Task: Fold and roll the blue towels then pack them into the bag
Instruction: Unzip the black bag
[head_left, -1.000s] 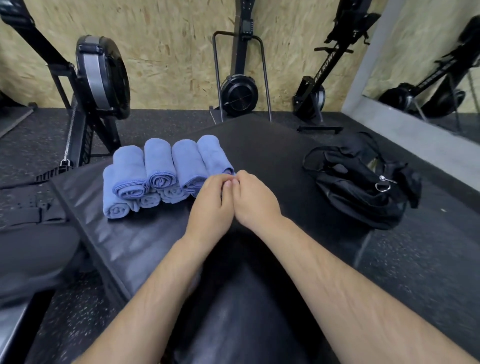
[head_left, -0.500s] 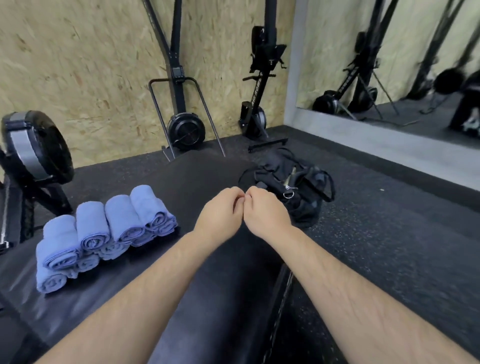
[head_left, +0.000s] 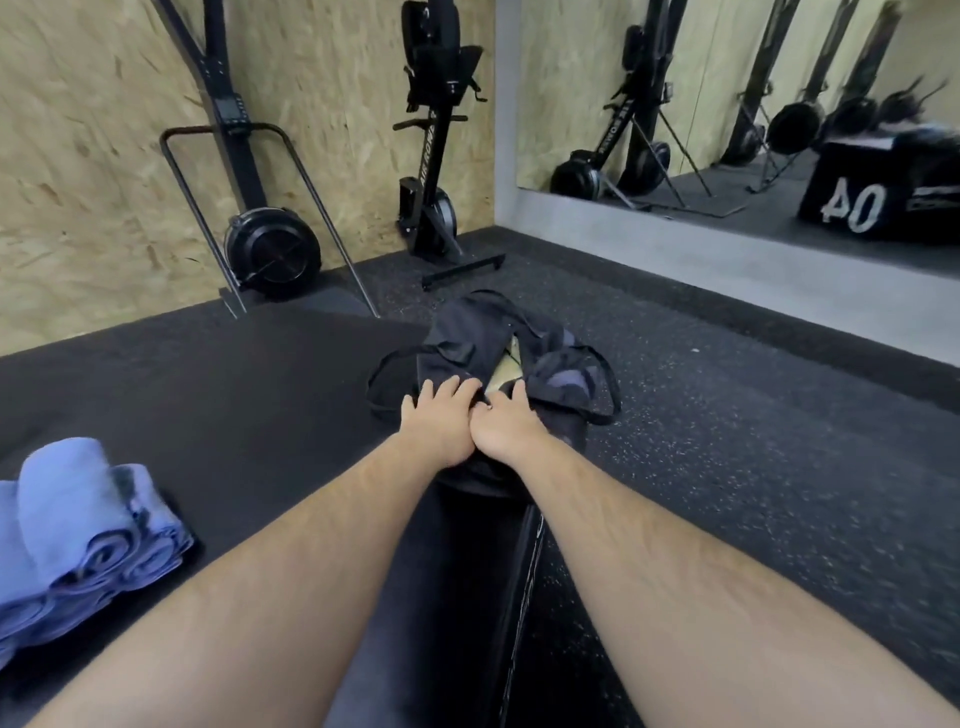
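Black fabric bag lies at centre, by the far-right edge of the padded surface; can't tell if it rests on that or on the floor. L hand & R hand sit side by side on its near end, fingers spread and pressed on the cloth either side of the mouth, gripping nothing as far as seen. Mouth is parted in a slit running near-to-far; inside shows a pale patch & a grey-blue bit, too unclear to name. Rolled blue towels are stacked at near left, well apart from both hands, L hand nearer. Rolls' long axes run far-left to near-right, spiral ends facing near-right. Next, prob.: widen the mouth, then reach near-left for a roll.
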